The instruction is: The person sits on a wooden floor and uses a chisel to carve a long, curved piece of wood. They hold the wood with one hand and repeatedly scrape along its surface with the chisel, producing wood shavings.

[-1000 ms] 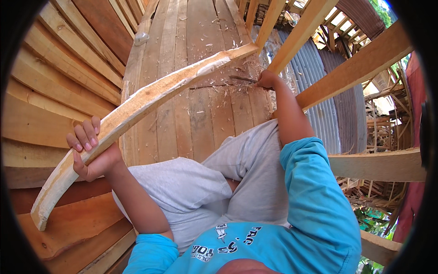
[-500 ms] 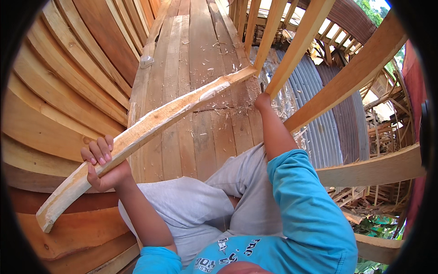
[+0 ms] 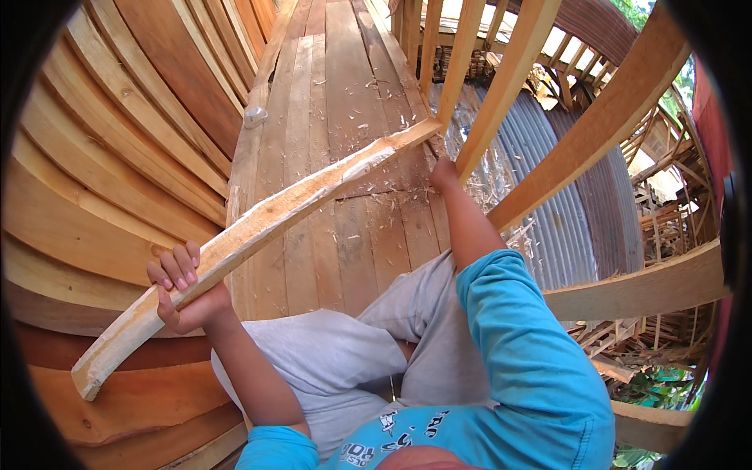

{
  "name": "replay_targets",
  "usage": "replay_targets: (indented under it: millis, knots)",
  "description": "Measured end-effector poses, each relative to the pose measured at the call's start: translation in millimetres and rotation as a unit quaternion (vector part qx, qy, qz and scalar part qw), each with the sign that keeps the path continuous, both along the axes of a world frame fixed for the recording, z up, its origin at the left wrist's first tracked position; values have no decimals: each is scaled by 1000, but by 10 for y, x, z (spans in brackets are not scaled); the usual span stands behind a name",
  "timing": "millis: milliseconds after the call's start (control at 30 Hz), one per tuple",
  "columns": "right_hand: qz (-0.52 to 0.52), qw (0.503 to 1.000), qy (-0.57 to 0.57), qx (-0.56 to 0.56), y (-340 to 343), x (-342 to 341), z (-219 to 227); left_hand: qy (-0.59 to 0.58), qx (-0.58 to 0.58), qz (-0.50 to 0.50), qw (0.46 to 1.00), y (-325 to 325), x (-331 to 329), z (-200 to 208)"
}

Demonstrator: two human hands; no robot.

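A long, rough-hewn piece of wood [image 3: 294, 205], pale with whitish edges, lies diagonally across the view ahead of my knees. My left hand [image 3: 188, 286] grips it toward its near left end, fingers over the top and thumb below. Its far end rests by the upright slats on the right. My right hand [image 3: 445, 174] is closed low beside that end, next to the slats. Something thin and dark seems to stick out from the fist, but its kind cannot be made out. Both forearms come from turquoise sleeves.
Wood shavings litter the plank floor [image 3: 313, 258]. Curved boards [image 3: 102, 188] form a wall on the left, with a small clear plastic object [image 3: 254, 117] near its foot. Upright slats [image 3: 509, 86] stand on the right; beyond them lie corrugated metal sheets [image 3: 548, 188] and stacked wood scraps [image 3: 666, 219].
The near end of the wood and my left hand have shifted slightly right. My right hand has moved a little left and up, still closed near the far end.
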State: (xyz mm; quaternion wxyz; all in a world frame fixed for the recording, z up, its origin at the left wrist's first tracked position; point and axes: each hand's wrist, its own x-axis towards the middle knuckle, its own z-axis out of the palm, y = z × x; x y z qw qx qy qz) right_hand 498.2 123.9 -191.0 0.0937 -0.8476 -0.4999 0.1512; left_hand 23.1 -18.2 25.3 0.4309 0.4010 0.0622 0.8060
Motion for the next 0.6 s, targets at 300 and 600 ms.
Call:
replay_targets:
  millis: [300, 600]
  knots:
    - [-27, 999, 0, 35, 114, -58, -235, 16, 6, 22, 1000, -27, -36, 16]
    - [77, 994, 81, 0, -130, -93, 43, 5, 11, 18, 1000, -13, 39, 41]
